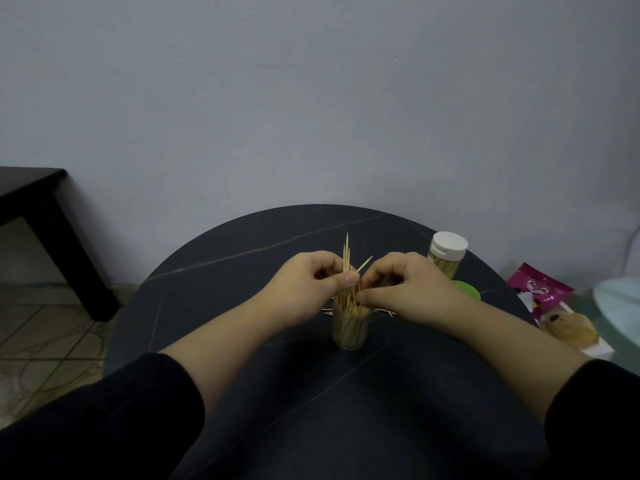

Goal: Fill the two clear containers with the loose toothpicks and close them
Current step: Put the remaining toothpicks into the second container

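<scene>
Currently both hands are pinching a toothpick bundle [347, 268] above the open clear container [349, 327]: left hand [311, 285] fingers [351, 279] pressed on the sticks, right hand [405, 289] fingers closing on them too. Container is standing upright mid table [214, 271], round, dark, veined. Capped second container [446, 254] is sitting far right, loose toothpicks [382, 311] lying behind.

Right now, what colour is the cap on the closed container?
White cap, seen in the head view.

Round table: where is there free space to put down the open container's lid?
Free: the dark round table left of the left hand, and its near part below the open container. Crowded: right side, by the closed container and green lid.
</scene>
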